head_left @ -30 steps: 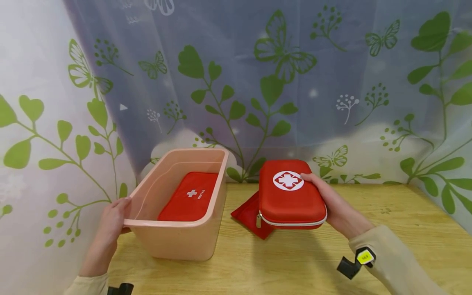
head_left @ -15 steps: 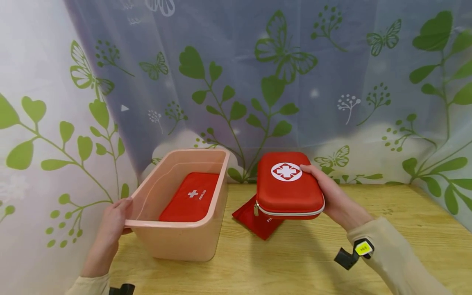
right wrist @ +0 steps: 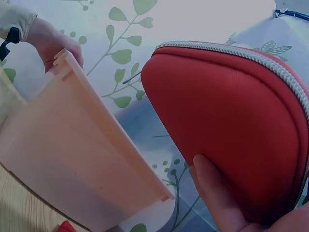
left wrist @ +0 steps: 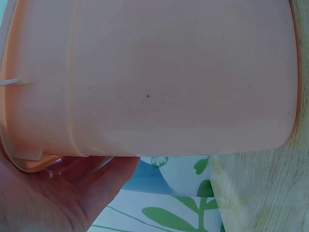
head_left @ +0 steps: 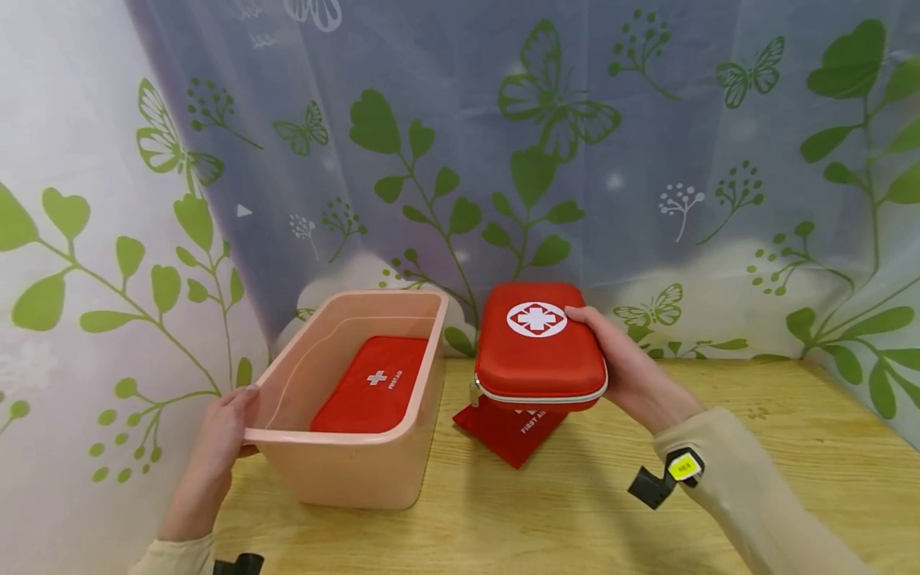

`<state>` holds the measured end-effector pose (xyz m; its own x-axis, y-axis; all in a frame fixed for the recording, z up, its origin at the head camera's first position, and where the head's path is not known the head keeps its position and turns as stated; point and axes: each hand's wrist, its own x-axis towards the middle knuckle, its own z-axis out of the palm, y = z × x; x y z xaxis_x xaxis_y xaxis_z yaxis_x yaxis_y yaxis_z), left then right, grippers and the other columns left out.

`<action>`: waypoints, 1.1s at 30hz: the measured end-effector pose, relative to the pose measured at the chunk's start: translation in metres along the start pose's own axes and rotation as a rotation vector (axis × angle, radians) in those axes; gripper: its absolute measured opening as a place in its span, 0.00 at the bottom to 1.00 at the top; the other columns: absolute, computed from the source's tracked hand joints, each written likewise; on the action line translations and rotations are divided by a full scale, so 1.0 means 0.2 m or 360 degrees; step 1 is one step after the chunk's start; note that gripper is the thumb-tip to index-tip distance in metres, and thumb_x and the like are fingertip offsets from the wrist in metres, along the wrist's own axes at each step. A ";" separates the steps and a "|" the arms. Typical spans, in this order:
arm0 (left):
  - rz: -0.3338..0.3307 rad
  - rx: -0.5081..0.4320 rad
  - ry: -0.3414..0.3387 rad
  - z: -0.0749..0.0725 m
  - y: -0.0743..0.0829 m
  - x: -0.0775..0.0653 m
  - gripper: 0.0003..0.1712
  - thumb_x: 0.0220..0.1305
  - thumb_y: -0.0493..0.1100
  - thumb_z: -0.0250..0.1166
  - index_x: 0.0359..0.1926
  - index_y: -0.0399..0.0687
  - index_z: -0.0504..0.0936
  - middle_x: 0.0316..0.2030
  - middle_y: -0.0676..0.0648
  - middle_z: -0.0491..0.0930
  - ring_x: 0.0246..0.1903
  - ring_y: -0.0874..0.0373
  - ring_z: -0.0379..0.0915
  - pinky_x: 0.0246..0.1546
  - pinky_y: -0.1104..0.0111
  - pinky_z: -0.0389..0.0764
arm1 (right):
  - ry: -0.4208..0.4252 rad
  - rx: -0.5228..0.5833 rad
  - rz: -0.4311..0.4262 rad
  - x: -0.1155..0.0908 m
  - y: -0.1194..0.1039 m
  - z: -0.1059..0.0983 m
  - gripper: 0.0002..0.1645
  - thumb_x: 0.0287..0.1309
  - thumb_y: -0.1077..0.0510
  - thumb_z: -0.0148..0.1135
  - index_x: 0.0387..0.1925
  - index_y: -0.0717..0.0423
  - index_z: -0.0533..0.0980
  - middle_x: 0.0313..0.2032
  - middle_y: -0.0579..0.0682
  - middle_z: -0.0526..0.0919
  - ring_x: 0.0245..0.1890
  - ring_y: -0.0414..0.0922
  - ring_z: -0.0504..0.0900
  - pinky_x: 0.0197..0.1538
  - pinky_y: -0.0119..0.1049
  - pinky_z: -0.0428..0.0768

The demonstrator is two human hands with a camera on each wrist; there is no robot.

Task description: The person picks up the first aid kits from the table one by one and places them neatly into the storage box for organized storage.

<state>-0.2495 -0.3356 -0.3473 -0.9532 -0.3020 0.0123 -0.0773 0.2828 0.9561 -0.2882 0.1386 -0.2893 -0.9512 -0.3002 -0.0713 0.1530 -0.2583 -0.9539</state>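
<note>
In the head view my right hand (head_left: 632, 371) grips the right side of a red zippered first aid case (head_left: 539, 351), thumb on top beside its white cross emblem. The case is held above the table, tilted, with its zipper edge toward me; the right wrist view shows fingers under the case (right wrist: 227, 125). My left hand (head_left: 216, 439) holds the near left corner of a peach plastic bin (head_left: 345, 471) by its rim. Inside the bin lies a flat red first aid pouch (head_left: 374, 391). Partly hidden beneath the raised case, another red first aid pouch (head_left: 513, 431) lies on the table.
The light wooden table (head_left: 719, 463) runs back to a curtain (head_left: 460, 160) printed with leaves and butterflies. A pale curtain wall (head_left: 79, 263) stands close on the left, beside the bin and my left hand.
My right hand has lifted the case higher and moved it left, toward the bin, uncovering more of the pouch on the table. The left hand stays at the bin's rim.
</note>
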 end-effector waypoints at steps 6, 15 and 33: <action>-0.0006 0.0015 0.0008 0.01 0.01 0.00 0.34 0.76 0.52 0.44 0.66 0.25 0.63 0.33 0.49 0.77 0.26 0.62 0.76 0.26 0.65 0.83 | -0.0006 0.0035 -0.0005 0.02 -0.01 0.05 0.32 0.70 0.42 0.50 0.66 0.54 0.58 0.47 0.45 0.79 0.41 0.39 0.83 0.46 0.33 0.81; -0.0011 0.0006 0.0003 0.00 0.01 0.00 0.33 0.76 0.52 0.43 0.64 0.24 0.64 0.32 0.50 0.77 0.26 0.62 0.76 0.26 0.64 0.83 | -0.0035 0.0086 0.0013 0.09 0.01 0.13 0.28 0.69 0.43 0.50 0.62 0.53 0.61 0.44 0.45 0.80 0.38 0.39 0.83 0.44 0.32 0.81; -0.0001 0.0003 0.0032 0.00 0.01 -0.01 0.33 0.76 0.52 0.44 0.64 0.25 0.65 0.32 0.49 0.77 0.26 0.62 0.76 0.27 0.65 0.82 | -0.0022 0.0197 0.0003 0.20 0.06 0.34 0.26 0.68 0.46 0.52 0.61 0.54 0.65 0.44 0.46 0.80 0.37 0.40 0.83 0.43 0.33 0.82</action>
<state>-0.2479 -0.3345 -0.3458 -0.9471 -0.3204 0.0178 -0.0783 0.2846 0.9555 -0.3058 0.0620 -0.2836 -0.9472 -0.3132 -0.0682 0.1876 -0.3690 -0.9103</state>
